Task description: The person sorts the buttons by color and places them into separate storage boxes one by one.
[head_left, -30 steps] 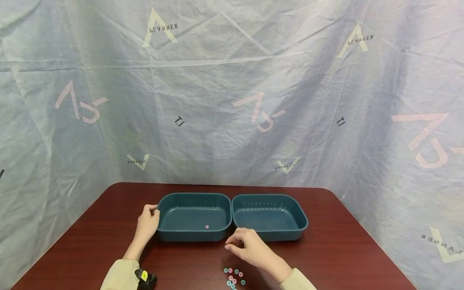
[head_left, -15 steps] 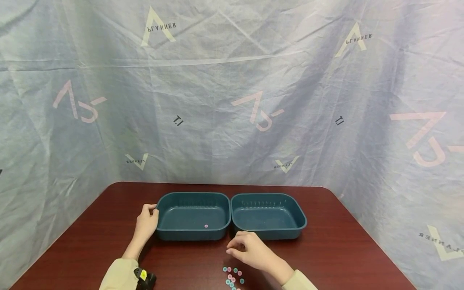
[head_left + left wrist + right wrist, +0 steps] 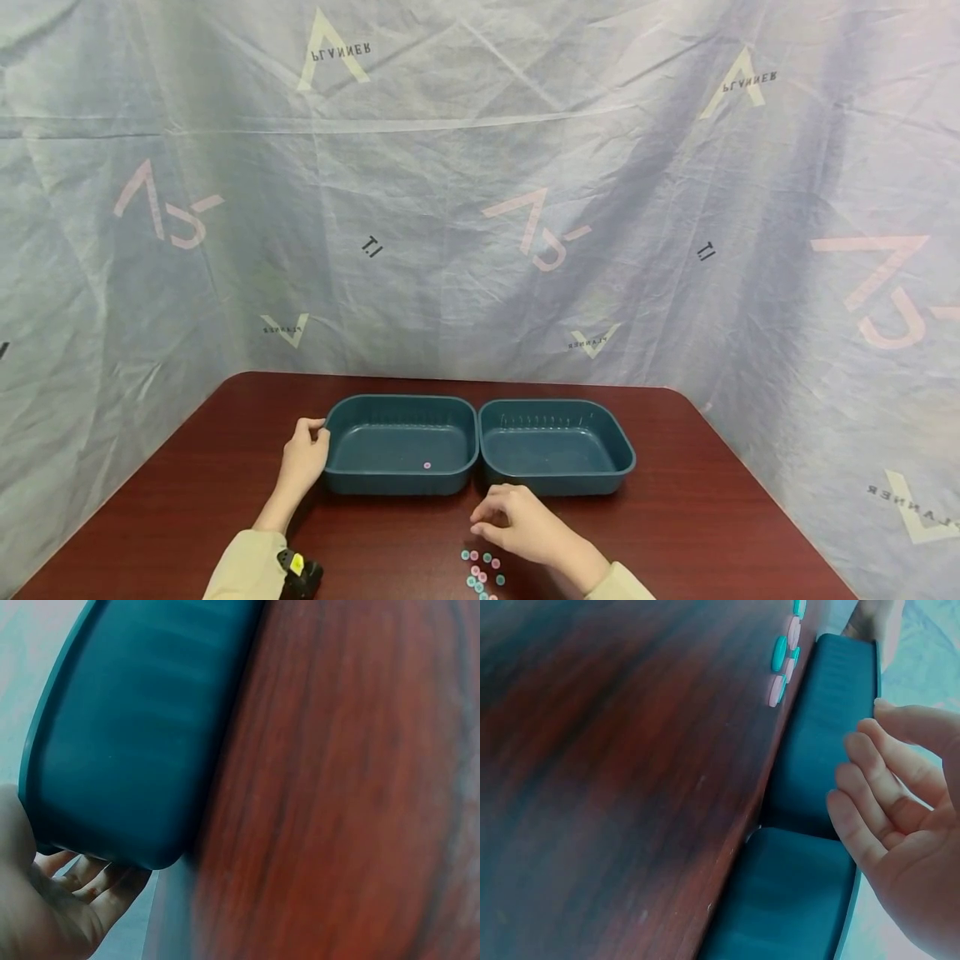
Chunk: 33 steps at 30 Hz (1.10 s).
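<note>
My left hand (image 3: 303,458) holds the left end of a dark teal plastic tray (image 3: 397,483), thumb at the rim. In the left wrist view, the fingers (image 3: 112,892) reach round the tray's end. One small pink button (image 3: 427,465) lies inside that tray. My right hand (image 3: 525,525) hovers in front of the trays, just beyond a loose group of small pink and teal buttons (image 3: 500,579) on the table. Its fingers (image 3: 855,817) are loosely bent in the right wrist view, thumb and index tips close together, with nothing visible between them.
A second teal tray (image 3: 577,484) stands against the right end of the first. Both rest on a dark red wood-grain table (image 3: 705,517). A printed grey cloth (image 3: 442,292) hangs behind and beside it. A black strap device (image 3: 300,575) sits at the left sleeve.
My right hand has drawn back a little from the trays toward the buttons. My left hand stays on the left tray's end, and both trays remain in place.
</note>
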Motion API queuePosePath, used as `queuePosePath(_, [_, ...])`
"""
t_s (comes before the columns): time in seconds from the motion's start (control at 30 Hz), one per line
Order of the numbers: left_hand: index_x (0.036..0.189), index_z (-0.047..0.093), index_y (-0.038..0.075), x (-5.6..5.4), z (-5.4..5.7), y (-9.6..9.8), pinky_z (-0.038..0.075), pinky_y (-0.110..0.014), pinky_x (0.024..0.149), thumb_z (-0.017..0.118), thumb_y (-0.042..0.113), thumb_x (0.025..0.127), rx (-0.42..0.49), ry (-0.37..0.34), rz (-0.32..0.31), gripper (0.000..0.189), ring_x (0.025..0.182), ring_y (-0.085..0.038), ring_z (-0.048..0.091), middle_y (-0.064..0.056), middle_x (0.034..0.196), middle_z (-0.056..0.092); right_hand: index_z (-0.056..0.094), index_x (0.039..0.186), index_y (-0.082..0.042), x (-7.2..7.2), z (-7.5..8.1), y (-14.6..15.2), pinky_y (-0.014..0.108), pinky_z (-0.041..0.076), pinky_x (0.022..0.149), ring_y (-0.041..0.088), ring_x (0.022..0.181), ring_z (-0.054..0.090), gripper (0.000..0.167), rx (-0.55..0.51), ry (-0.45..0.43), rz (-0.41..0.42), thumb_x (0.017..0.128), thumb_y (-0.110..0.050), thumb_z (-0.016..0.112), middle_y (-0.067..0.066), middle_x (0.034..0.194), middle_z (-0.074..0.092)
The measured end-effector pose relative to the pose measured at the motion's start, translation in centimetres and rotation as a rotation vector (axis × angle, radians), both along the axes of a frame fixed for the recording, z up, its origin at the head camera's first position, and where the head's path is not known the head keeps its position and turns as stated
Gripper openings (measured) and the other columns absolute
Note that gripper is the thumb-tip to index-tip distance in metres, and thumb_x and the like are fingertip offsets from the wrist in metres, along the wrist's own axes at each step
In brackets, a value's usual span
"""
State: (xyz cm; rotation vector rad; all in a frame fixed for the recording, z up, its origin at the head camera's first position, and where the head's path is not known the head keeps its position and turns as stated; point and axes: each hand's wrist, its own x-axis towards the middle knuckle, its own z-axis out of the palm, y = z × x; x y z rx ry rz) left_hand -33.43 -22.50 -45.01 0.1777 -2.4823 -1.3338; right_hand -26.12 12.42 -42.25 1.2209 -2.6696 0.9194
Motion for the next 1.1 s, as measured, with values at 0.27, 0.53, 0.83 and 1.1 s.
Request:
queuePosePath(0.27, [0.128,0.041,-0.004,0.03,0.09,0.12,0.043,-0.045,0.077,0.034,0.016,0.098,0.006,-0.004,-0.002,0.037,0.097,-0.037,0.056,-0.031,0.118,0.054,0.073,0.092,-0.011,-0.12,-0.09,0.15,0.014,0.045,0.061,0.001,0.069,0.051,0.009,0.051,-0.055,0.019,0.085,-0.014,0.068,-0.011,0.081,0.061])
queuePosePath(0.53, [0.127,0.042,-0.004,0.06,0.08,0.17,0.043,-0.046,0.080,0.034,0.015,0.098,0.014,0.004,0.010,0.036,0.099,-0.039,0.056,-0.031,0.117,0.054,0.072,0.088,-0.008,-0.04,-0.39,0.06,0.010,0.045,0.060,-0.008,0.066,0.051,0.008,0.108,-0.095,0.066,0.081,-0.006,0.068,-0.008,0.077,0.060])
queuePosePath(0.83, [0.126,0.044,-0.004,-0.16,-0.20,0.16,0.043,-0.044,0.078,0.034,0.015,0.097,0.010,0.019,0.027,0.036,0.098,-0.037,0.057,-0.030,0.115,0.057,0.072,0.088,-0.007,-0.08,-0.41,-0.38,0.011,0.045,0.058,-0.008,0.064,0.051,0.011,0.146,-0.132,0.060,0.079,-0.003,0.068,-0.006,0.076,0.060])
queuePosePath(1.1, [0.124,0.045,-0.004,-0.09,-0.04,0.24,0.043,-0.047,0.083,0.036,0.014,0.096,0.018,0.029,0.043,0.035,0.101,-0.038,0.057,-0.030,0.115,0.057,0.072,0.085,-0.010,0.00,-0.33,-0.70,0.010,0.044,0.058,-0.009,0.064,0.050,0.006,0.204,-0.106,0.058,0.080,-0.008,0.072,-0.008,0.075,0.059])
